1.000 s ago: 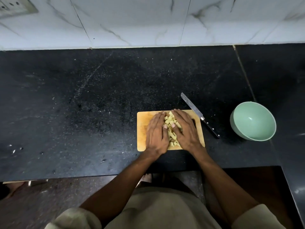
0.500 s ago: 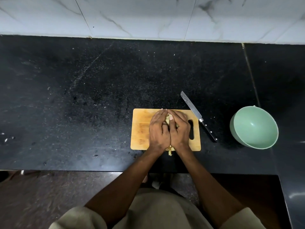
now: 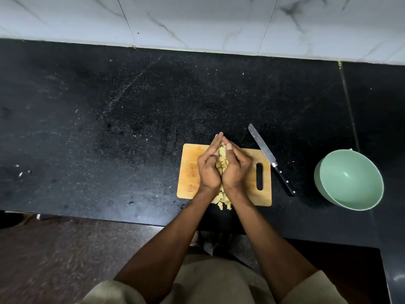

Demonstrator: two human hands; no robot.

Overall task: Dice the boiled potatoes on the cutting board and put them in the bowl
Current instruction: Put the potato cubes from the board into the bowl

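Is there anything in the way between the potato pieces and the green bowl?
Yes, the knife lies on the counter between the cutting board and the bowl. The left hand and right hand hold the diced potatoes and would probably pass above it.

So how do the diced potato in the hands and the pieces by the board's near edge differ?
The cupped potato cubes are held between the left hand and right hand; the loose cubes lie free. The cupped ones sit above the cutting board; some loose ones overhang its near edge. Both are pale yellow dice.
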